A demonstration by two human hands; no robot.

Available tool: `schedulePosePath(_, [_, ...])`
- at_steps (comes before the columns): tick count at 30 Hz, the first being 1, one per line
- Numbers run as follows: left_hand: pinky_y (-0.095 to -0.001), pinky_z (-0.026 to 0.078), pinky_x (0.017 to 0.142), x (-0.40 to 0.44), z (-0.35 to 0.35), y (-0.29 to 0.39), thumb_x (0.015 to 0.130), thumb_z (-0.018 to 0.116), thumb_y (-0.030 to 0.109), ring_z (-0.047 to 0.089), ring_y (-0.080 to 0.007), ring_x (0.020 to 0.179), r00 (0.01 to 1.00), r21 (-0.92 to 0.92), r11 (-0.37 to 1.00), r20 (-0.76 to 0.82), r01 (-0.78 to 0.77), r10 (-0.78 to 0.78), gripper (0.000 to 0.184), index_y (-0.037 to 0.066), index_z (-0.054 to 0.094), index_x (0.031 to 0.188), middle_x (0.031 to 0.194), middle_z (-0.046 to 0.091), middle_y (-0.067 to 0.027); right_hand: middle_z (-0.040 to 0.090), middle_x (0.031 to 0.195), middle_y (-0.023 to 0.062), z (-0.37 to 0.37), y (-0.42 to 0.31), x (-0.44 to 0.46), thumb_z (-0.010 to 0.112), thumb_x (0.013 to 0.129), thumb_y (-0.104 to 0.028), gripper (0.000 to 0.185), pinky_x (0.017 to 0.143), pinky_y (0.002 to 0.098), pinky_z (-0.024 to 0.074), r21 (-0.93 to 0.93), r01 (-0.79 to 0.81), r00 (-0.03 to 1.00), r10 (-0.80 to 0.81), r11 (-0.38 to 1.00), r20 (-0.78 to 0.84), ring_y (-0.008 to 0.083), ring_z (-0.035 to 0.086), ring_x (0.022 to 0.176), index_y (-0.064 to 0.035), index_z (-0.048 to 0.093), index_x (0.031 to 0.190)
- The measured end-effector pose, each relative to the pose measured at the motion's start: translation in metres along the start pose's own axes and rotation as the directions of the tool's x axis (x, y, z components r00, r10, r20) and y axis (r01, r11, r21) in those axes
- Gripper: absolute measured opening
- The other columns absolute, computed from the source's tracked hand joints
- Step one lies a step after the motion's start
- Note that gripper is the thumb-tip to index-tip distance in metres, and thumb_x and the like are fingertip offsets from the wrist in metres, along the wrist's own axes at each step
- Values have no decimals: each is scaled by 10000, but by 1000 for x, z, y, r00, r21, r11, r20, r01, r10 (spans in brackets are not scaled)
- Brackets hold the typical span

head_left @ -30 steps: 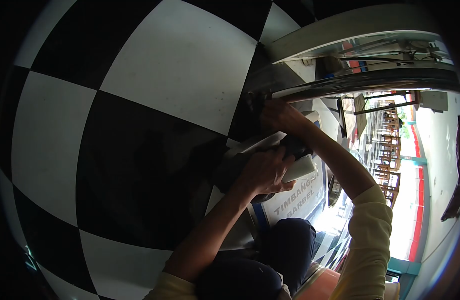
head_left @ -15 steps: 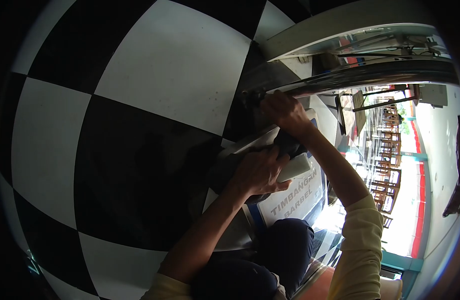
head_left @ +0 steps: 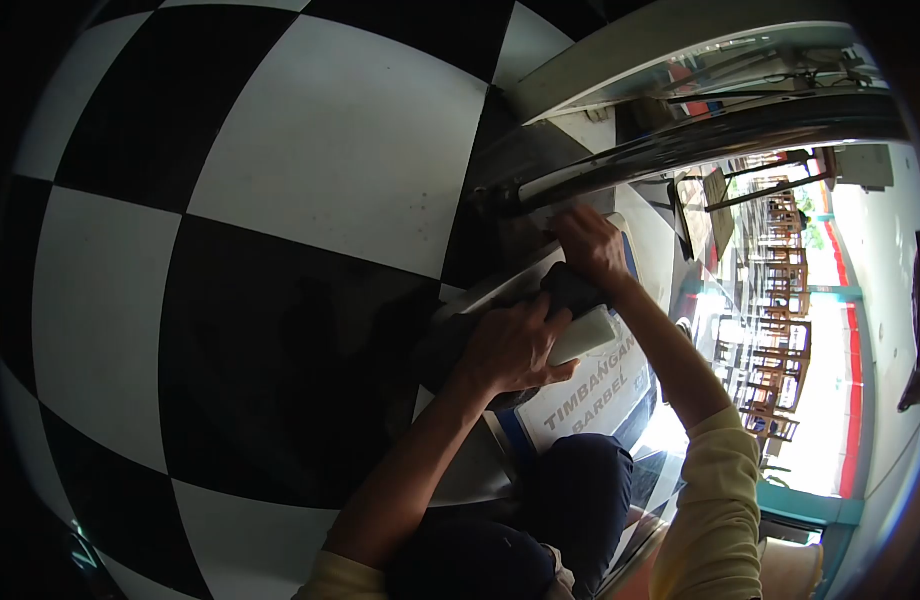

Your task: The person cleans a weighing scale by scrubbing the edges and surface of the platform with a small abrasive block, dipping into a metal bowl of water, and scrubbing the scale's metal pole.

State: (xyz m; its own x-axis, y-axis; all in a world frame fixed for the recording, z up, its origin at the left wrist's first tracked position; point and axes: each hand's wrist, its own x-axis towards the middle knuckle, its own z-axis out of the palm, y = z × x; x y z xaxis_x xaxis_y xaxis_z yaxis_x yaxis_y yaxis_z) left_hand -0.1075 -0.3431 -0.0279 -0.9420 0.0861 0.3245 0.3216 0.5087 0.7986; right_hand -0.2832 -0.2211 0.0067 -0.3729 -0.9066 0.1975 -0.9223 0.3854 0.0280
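A board or box lettered "TIMBANGAN BARBEL", with a blue edge, lies in front of my knees. On top of it are a pale block and a dark object. My left hand rests over the dark object and the pale block, its thumb stretched along the block's near side. Beyond it, my right hand is closed, its fingers curled near the lower end of a shiny dark pole; what it holds, if anything, is too dim to make out.
Black and white floor tiles spread to the left. A pale curved panel stands at the upper right, beyond the pole. Wooden chairs stand farther back at the right. My knees are close below the board.
My right hand has drawn back from the dark fitting at the pole's lower end, moving down and right. My left hand has shifted slightly left in view and keeps its place on the block.
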Motion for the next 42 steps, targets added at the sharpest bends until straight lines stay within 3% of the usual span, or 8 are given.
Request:
schedulePosePath(4, [-421,557,581,1,2,1,720,723,518,682,-323,722,1000,-1,1000,-6,1,-1,508,75,577,920,890,627,-216,675,837,90,8,2,-22,698,778,-75,154,682,303,537,325,-595,776,631,735,-5,217,670,757,-72,664,929])
schedulePosePath(8, [-426,561,592,2,5,3,716,717,520,684,-325,731,998,61,998,-56,-10,14,522,62,587,929,900,631,-230,711,840,100,23,4,-13,734,777,-124,196,687,297,532,600,-698,575,806,390,144,180,696,772,-51,671,947])
schedulePosePath(15, [-411,550,531,7,5,6,710,720,537,675,-322,645,1000,139,990,11,-23,22,531,56,598,900,799,604,-203,724,860,101,44,8,-7,765,739,-127,251,704,298,534,776,-578,614,761,253,210,159,688,783,-34,713,966])
schedulePosePath(21, [-414,526,495,9,4,12,691,739,535,650,-314,591,999,221,975,45,-19,9,538,50,594,872,734,580,-186,721,812,121,40,14,13,748,713,-77,168,711,305,537,824,-565,453,850,40,269,187,698,767,-41,740,877])
schedulePosePath(27, [-405,488,449,7,7,10,641,782,526,595,-298,509,995,308,951,94,-9,-21,566,37,593,854,652,536,-150,708,755,147,33,23,11,686,663,-4,165,677,306,548,801,-584,591,746,134,306,221,705,709,-22,739,819])
schedulePosePath(33, [-387,470,405,7,14,6,634,778,549,565,-275,455,997,333,941,50,-65,51,570,43,586,815,602,507,-130,694,685,117,36,34,18,664,712,24,143,616,271,545,859,-502,546,735,-99,403,157,688,633,16,723,842])
schedulePosePath(38, [-390,468,407,3,16,-1,616,781,572,562,-289,452,997,346,935,56,-73,57,621,19,595,832,594,501,-133,686,660,115,34,48,15,616,705,39,124,571,278,538,828,-546,623,598,-129,504,159,681,591,18,722,767])
schedulePosePath(42, [-397,471,415,3,16,-1,620,774,582,566,-303,458,996,349,935,86,-61,32,650,-2,605,849,606,515,-142,693,665,93,62,60,43,652,713,-7,115,569,281,535,795,-606,638,613,26,466,166,689,603,-20,745,781])
